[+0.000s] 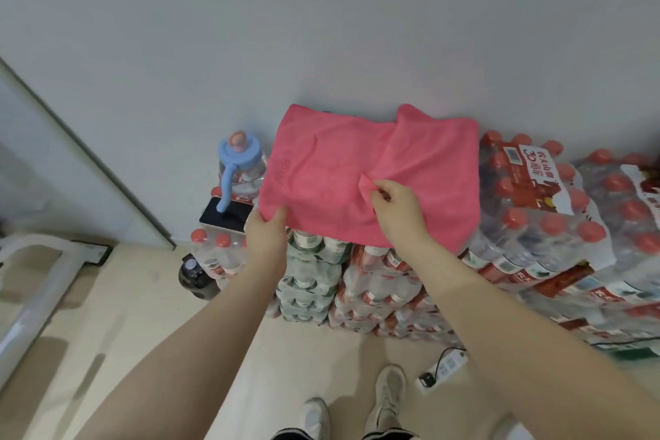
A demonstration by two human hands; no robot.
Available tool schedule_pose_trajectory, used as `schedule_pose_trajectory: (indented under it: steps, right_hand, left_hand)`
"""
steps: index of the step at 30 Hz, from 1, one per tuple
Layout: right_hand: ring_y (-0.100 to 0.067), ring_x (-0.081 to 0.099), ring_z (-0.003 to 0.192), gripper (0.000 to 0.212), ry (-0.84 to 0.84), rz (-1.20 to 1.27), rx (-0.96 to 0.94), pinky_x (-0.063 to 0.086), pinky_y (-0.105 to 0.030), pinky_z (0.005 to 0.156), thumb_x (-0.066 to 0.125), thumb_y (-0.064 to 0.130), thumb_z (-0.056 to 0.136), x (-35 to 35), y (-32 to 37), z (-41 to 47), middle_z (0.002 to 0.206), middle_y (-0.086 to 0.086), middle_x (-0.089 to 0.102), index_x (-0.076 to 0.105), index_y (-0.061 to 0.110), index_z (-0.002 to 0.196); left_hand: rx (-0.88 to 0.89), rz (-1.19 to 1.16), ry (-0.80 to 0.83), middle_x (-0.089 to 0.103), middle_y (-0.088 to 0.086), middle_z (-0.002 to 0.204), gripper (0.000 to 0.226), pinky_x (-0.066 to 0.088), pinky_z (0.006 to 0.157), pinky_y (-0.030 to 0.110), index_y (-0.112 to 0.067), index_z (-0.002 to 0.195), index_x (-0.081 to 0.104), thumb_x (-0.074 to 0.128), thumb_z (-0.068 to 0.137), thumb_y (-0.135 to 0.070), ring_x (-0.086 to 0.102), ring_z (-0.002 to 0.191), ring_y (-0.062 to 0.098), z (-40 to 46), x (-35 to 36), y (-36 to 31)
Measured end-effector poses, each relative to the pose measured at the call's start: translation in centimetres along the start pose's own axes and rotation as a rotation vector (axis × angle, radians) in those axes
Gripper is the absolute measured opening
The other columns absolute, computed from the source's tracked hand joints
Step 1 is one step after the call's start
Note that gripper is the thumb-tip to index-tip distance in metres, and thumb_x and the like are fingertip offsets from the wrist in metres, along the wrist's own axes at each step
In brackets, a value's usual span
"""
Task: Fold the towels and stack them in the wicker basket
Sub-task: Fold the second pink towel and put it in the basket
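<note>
Pink towel, spread on stacked water-bottle packs; left hand gripping near-left corner, right hand pinching a centre fold.

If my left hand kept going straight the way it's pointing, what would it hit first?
Probably the pink towel itself: the left hand already grips its near left corner and points up across it. Depth is uncertain.

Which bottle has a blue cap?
The big jug left of the pink towel, behind the phone. It has a blue lid and handle; the packed bottles all have red caps.
</note>
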State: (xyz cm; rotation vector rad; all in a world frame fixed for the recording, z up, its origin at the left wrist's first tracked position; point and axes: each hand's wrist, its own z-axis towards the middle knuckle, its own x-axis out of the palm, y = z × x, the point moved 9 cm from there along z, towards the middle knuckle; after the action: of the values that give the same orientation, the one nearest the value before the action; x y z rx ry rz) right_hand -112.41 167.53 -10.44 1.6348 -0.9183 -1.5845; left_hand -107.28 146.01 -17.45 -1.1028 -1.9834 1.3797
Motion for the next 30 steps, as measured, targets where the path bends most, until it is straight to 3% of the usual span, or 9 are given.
schedule_pose_trajectory:
  steps: [2,5,8,10,14,18,21,26,30]
  right_hand:
    - [-0.004,0.041,0.058,0.017,-0.086,0.106,-0.015,0.036,-0.026,0.062,0.051,0.027,0.093,-1.1,0.2,0.1,0.062,0.011,0.047,0.062,0.016,0.085]
    - [0.0,0.049,0.065,0.011,-0.149,0.181,-0.087,0.043,-0.018,0.069,0.057,0.019,0.091,-2.7,1.3,0.0,0.071,0.017,0.054,0.065,0.016,0.097]
    - [0.006,0.054,0.068,0.013,-0.162,0.2,-0.174,0.046,-0.014,0.072,0.059,0.012,0.088,-4.0,2.8,-0.2,0.076,0.017,0.059,0.062,0.024,0.092]
    - [0.001,0.057,0.073,0.012,-0.169,0.171,-0.2,0.049,-0.021,0.076,0.06,0.01,0.087,-4.7,3.1,-0.2,0.08,0.01,0.063,0.064,0.02,0.093]
    - [-0.02,0.06,0.08,0.013,-0.184,0.023,-0.208,0.051,-0.034,0.078,0.06,0.008,0.086,-5.6,2.6,0.0,0.082,0.001,0.062,0.068,0.009,0.096]
    - [-0.015,0.057,0.079,0.015,-0.21,-0.119,-0.245,0.042,-0.02,0.075,0.061,0.009,0.085,-6.7,2.4,0.3,0.088,-0.007,0.067,0.071,0.005,0.096]
    - [-0.021,0.061,0.083,0.018,-0.192,-0.164,-0.273,0.044,-0.023,0.075,0.059,0.009,0.086,-6.7,2.6,0.7,0.091,-0.011,0.066,0.071,0.005,0.1]
    - [-0.02,0.055,0.092,0.035,-0.038,-0.277,-0.373,0.046,-0.026,0.082,0.045,0.004,0.092,-5.0,3.4,0.0,0.107,-0.008,0.054,0.057,0.005,0.124]
    - [-0.01,0.049,0.084,0.034,0.006,-0.14,-0.293,0.042,-0.019,0.079,0.052,0.0,0.087,-5.3,2.1,0.5,0.1,0.002,0.049,0.058,0.008,0.118]
  left_hand:
    - [0.166,0.001,0.049,0.062,0.002,0.093,0.015,0.047,0.076,0.027,-0.011,0.099,0.056,0.057,0.085,-0.016,0.058,0.091,0.02,-0.8,1.2,-2.3]
    - [0.331,0.109,0.186,0.056,-0.001,0.076,0.01,0.045,0.071,0.032,-0.02,0.081,0.053,0.06,0.085,-0.014,0.053,0.072,0.015,-2.3,4.4,-5.2]
    - [0.498,0.249,0.289,0.058,0.005,0.074,0.007,0.045,0.068,0.033,-0.01,0.081,0.057,0.062,0.084,-0.015,0.051,0.069,0.018,-4.0,8.0,-7.5]
    - [0.568,0.322,0.325,0.064,0.008,0.077,0.008,0.046,0.069,0.032,-0.009,0.086,0.061,0.061,0.085,-0.017,0.055,0.069,0.017,-5.1,10.1,-8.2]
    - [0.658,0.402,0.366,0.057,-0.015,0.068,0.01,0.043,0.061,0.012,-0.019,0.098,0.06,0.054,0.09,-0.019,0.054,0.061,-0.004,-7.1,12.8,-8.5]
    - [0.701,0.48,0.349,0.058,-0.01,0.064,0.014,0.046,0.063,0.029,-0.015,0.098,0.06,0.049,0.093,-0.023,0.058,0.064,0.015,-7.8,13.8,-8.4]
    - [0.713,0.502,0.312,0.058,-0.005,0.065,0.015,0.044,0.062,0.031,-0.013,0.095,0.06,0.047,0.094,-0.02,0.056,0.064,0.018,-7.7,14.2,-8.6]
    - [0.511,0.314,0.314,0.066,0.011,0.073,0.018,0.052,0.074,0.044,-0.02,0.074,0.054,0.051,0.092,-0.022,0.063,0.074,0.031,-7.1,14.0,-8.2]
    - [0.461,0.334,0.38,0.069,0.011,0.073,0.021,0.055,0.075,0.047,-0.022,0.068,0.053,0.06,0.088,-0.027,0.067,0.073,0.03,-6.7,14.2,-8.5]
